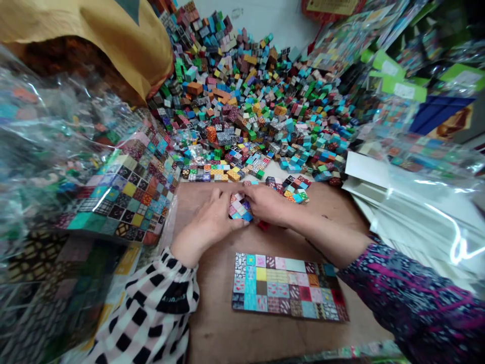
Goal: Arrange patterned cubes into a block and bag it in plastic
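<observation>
A small block of patterned cubes (238, 206), pink, white, purple and blue, sits tilted on the brown board between my hands. Around its left side curl the fingers of my left hand (204, 217), the thumb along its near edge. My right hand (267, 202) is closed at its far right corner, fingertips pressed on cubes there; its palm hides part of them. Something red shows beneath the right hand. Nearer to me lies a flat rectangular panel of patterned cubes (288, 285), set in rows.
A large heap of loose cubes (242, 101) rises behind the board (212, 308). Short rows of cubes (212, 173) line its far edge. Clear bags of cubes (129, 187) crowd the left, below a yellow sack (125, 40). White trays (394, 197) are stacked at right.
</observation>
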Demonstrator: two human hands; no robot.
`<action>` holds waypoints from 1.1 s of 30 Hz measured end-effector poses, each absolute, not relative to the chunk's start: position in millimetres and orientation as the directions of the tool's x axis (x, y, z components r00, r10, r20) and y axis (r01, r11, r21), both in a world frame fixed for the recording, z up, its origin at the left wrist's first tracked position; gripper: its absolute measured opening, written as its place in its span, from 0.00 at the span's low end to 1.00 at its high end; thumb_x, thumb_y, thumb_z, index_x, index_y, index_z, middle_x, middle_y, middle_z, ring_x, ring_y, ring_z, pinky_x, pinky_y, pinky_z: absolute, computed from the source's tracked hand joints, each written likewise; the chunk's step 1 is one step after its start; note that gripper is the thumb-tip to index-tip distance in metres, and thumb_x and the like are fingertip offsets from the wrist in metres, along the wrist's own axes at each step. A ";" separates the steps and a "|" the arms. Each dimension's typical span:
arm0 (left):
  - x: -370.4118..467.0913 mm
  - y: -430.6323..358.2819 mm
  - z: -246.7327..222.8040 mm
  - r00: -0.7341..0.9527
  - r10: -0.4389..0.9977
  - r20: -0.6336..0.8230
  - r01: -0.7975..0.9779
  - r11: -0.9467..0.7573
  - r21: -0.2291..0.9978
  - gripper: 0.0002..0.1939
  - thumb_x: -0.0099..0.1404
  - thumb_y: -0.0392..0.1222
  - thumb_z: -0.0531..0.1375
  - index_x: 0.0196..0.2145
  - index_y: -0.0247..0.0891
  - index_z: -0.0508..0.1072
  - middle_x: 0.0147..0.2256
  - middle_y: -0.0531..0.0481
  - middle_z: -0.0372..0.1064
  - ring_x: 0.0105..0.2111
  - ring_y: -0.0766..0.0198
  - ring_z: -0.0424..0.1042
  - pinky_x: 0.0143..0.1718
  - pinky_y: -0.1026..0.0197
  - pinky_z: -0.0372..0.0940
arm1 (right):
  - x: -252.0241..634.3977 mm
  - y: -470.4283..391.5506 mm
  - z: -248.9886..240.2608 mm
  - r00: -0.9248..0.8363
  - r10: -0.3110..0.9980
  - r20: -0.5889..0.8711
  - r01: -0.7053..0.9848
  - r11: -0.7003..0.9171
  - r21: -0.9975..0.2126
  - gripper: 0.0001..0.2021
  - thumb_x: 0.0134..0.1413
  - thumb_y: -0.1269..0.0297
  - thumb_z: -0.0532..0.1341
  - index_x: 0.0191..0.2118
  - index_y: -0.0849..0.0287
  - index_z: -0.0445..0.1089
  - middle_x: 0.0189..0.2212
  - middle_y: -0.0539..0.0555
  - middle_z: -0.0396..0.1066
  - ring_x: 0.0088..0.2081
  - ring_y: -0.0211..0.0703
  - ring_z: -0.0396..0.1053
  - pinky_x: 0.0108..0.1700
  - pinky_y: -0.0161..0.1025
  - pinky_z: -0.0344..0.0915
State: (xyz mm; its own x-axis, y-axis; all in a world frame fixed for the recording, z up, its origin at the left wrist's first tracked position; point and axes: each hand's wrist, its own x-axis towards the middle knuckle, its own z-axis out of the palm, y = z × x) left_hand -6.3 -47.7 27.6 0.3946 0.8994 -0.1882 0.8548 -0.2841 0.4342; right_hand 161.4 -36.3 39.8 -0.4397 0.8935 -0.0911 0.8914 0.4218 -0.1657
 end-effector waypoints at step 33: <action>-5.5 -47.6 27.2 0.378 0.903 -0.205 0.874 -0.275 0.401 0.31 0.57 0.60 0.62 0.52 0.38 0.66 0.49 0.40 0.61 0.49 0.41 0.69 0.46 0.44 0.66 | 179.8 -30.4 62.7 -0.383 0.906 -0.179 0.917 0.349 -0.196 0.11 0.56 0.69 0.57 0.38 0.54 0.77 0.34 0.54 0.77 0.34 0.42 0.70 0.32 0.37 0.56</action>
